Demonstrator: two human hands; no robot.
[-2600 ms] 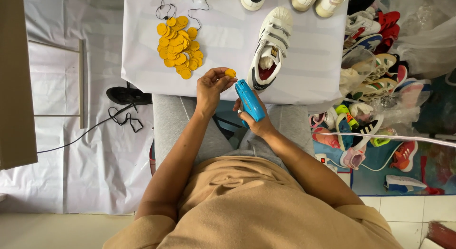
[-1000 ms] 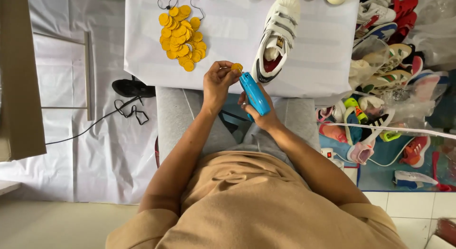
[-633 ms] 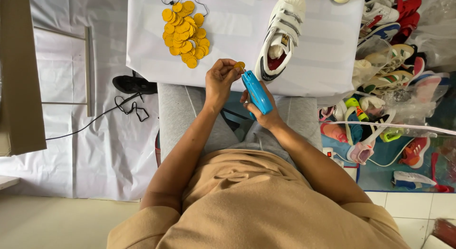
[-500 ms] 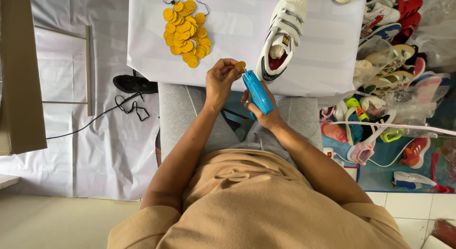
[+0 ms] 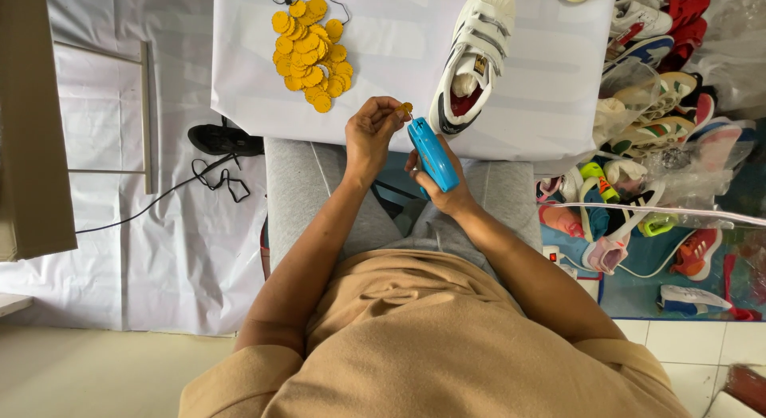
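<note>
Head view, seated person in tan shirt, grey trousers.
- Left hand (image 5: 369, 137): pinches small round yellow tag (image 5: 406, 108) at fingertips, just above tool tip.
- Right hand (image 5: 444, 187): wrapped round blue plastic handheld tagging tool (image 5: 433, 155), tilted, nose toward tag.
- White paper-covered table (image 5: 550, 83): heap of yellow round tags (image 5: 311, 53) w/ black strings, upper left; white strap sneaker w/ red lining (image 5: 471, 59), just right of hands.
- Floor, right: pile of mixed coloured shoes (image 5: 654, 147), some in clear plastic.
- Floor, left: black shoe (image 5: 223, 139), black cable (image 5: 159, 199).

Glossy blue plastic tool (image 5: 433, 155), matt yellow discs (image 5: 311, 53), smooth white leather-look shoe (image 5: 472, 55) w/ straps.
</note>
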